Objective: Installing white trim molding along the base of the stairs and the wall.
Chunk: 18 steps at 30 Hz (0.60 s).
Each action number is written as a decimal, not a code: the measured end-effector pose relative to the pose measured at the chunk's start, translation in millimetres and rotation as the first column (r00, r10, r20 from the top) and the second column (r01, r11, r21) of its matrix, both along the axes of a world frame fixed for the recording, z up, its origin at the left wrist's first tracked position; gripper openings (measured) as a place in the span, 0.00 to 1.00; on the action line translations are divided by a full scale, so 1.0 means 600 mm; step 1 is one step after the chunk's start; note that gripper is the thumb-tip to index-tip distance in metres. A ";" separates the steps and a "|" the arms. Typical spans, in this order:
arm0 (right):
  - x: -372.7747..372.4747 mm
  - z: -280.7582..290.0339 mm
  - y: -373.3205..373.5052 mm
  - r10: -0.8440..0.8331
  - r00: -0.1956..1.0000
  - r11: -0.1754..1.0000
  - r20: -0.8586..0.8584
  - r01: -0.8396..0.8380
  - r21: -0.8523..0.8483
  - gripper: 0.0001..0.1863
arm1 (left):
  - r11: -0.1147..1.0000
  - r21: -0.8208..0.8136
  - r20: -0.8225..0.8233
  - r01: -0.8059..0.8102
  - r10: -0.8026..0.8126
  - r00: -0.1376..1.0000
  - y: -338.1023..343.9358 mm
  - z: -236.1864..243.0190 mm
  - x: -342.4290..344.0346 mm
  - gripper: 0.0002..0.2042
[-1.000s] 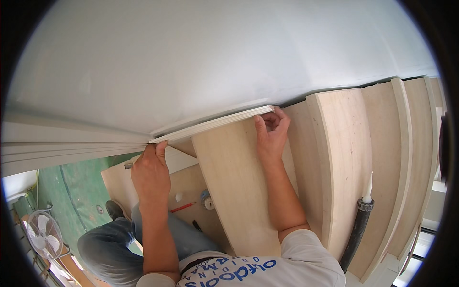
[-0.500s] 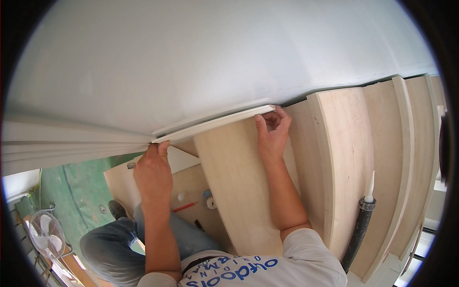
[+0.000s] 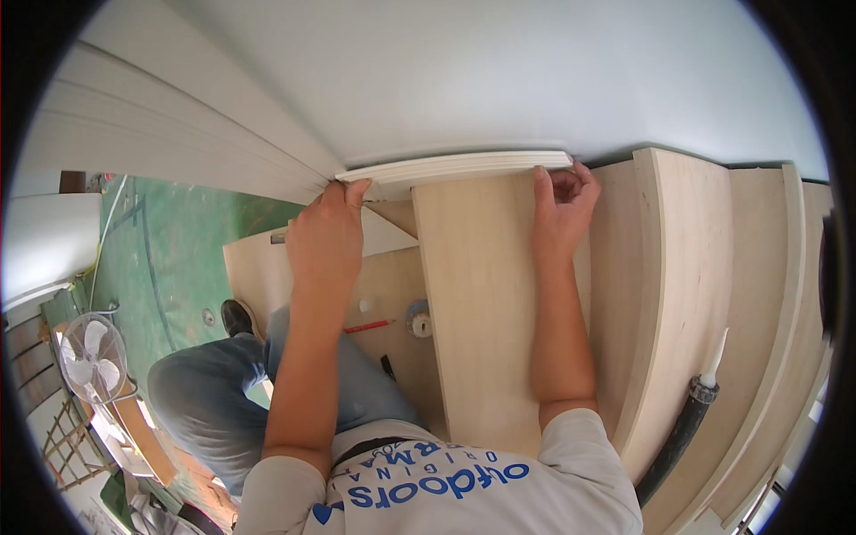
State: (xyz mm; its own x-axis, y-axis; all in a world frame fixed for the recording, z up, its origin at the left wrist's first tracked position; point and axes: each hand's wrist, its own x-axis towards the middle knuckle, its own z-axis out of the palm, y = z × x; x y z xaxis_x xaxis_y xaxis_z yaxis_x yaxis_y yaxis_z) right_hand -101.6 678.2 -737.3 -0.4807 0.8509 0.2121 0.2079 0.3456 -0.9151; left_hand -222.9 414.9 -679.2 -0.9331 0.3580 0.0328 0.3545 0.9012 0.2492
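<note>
A short white grooved strip of moulding [image 3: 459, 167] lies lengthwise along the foot of the pale wall [image 3: 535, 80], with a thin dark line behind it. My left hand [image 3: 328, 234] is closed on its left end, thumb on the front edge, beside the corner with a long white ribbed trim [image 3: 192, 125]. At the other end, my right hand [image 3: 567, 203] pinches the strip between thumb and curled fingers. Below it is a pale wooden stair tread [image 3: 481, 294].
More wooden steps [image 3: 682, 267] rise to the right, where a black caulking gun [image 3: 678, 437] with a white nozzle rests. A red pencil [image 3: 368, 326] and a tape measure [image 3: 418, 321] lie on the lower step. Green sheeting [image 3: 169, 276] covers the floor; a fan [image 3: 93, 361] stands at left.
My view has shifted, so the wall corner and steps sit farther right. The moulding strip appears more level and nearer the wall. Both hands keep hold of its ends.
</note>
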 end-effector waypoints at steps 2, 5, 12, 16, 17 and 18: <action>0.001 0.000 0.003 -0.014 1.000 1.000 0.002 0.014 -0.019 0.33 | 0.999 0.044 -0.021 0.011 -0.010 1.000 0.000 -0.004 -0.001 0.24; 0.002 0.001 0.004 -0.012 1.000 1.000 -0.005 0.012 -0.014 0.34 | 1.000 -0.007 -0.045 0.009 -0.009 0.999 0.003 -0.001 0.000 0.24; 0.016 -0.007 0.003 -0.113 0.994 0.985 -0.012 0.113 0.133 0.23 | 0.995 0.054 -0.029 0.088 -0.087 0.996 -0.007 -0.018 -0.009 0.24; 0.027 0.003 -0.003 0.274 0.962 0.956 0.002 -0.272 0.113 0.13 | 0.999 0.033 0.039 0.018 -0.019 0.999 0.001 -0.001 -0.003 0.26; 0.028 0.006 -0.002 0.395 0.918 0.898 0.022 -0.392 0.202 0.14 | 0.999 0.028 0.127 -0.039 0.035 0.991 0.007 0.008 0.001 0.28; 0.029 0.007 -0.001 0.375 0.927 0.906 0.021 -0.371 0.203 0.14 | 0.999 0.029 0.125 -0.016 0.013 0.992 0.014 0.017 0.006 0.28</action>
State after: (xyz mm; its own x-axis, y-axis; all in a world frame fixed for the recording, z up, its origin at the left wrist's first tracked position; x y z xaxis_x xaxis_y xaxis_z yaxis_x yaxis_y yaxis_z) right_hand -84.4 677.7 -733.1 -0.7489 0.5493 0.3706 0.0119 0.5703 -0.8214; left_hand -219.1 423.1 -669.0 -0.9356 0.3451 -0.0739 0.3060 0.8976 0.3174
